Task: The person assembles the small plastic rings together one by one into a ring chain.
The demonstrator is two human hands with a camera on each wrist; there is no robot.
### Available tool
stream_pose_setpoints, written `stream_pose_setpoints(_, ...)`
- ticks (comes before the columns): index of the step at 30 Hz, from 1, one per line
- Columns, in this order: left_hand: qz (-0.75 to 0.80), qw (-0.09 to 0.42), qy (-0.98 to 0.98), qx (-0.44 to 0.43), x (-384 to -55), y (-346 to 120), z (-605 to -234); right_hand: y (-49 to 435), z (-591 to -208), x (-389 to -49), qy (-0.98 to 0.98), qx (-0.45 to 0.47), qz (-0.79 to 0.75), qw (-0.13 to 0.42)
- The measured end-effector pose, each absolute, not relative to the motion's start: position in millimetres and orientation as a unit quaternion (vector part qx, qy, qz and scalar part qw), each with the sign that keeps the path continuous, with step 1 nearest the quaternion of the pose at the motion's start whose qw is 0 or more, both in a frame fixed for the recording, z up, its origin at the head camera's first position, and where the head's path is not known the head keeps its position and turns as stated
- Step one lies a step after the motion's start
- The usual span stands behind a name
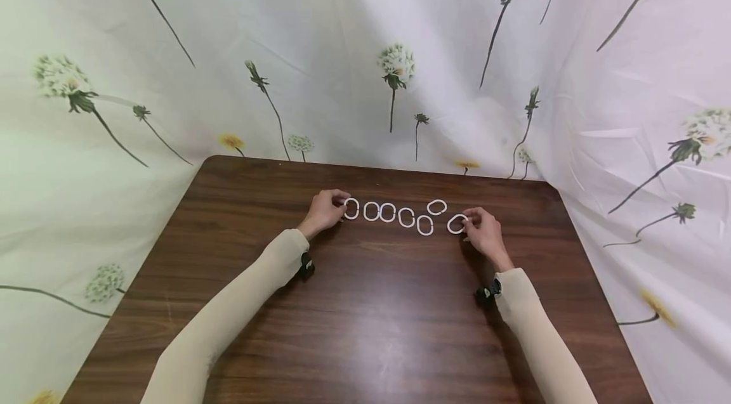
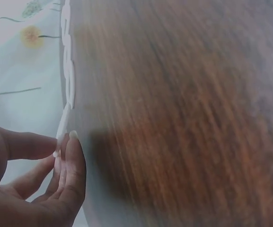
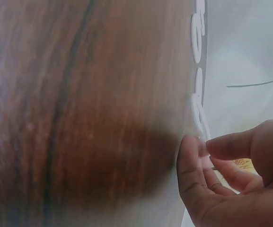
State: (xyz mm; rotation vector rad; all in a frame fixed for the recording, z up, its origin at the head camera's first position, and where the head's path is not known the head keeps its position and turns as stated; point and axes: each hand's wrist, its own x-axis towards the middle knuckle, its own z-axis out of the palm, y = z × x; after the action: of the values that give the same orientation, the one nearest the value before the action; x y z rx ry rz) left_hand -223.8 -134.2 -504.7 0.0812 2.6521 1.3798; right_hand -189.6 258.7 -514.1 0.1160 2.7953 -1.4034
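My left hand (image 1: 324, 209) pinches the leftmost white oval ring (image 1: 358, 208) between thumb and fingers. In the left wrist view this ring (image 2: 63, 125) tilts up from the table at the fingertips. At the other end my right hand (image 1: 483, 231) pinches the rightmost white oval ring (image 1: 450, 225). The right wrist view shows the ring (image 3: 196, 113) running into that hand's thumb and fingertips, which hide its end. Between the hands several similar rings form a slanting row, among them a middle ring (image 1: 400, 217) and a lower one (image 1: 419, 226). Another ring (image 1: 436, 214) lies behind the row.
The brown wooden table (image 1: 354, 302) carries the rings near its far edge. A white cloth (image 1: 342, 74) printed with dandelions hangs behind the table and along its sides. Dark wrist devices (image 1: 307, 264) sit at both cream sleeves (image 1: 240, 302).
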Motion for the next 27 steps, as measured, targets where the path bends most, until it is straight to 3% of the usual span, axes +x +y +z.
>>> stream_pose_setpoints(8,0.481,0.079,0.873,0.03,-215,-136,-502,248,-511,-184,0.888,-0.013,-0.46,-0.019)
stream_pose_setpoints(27,0.492,0.07,0.866,0.046,-198,-131,-492,209,-492,-174,0.859,-0.085,-0.505,-0.009)
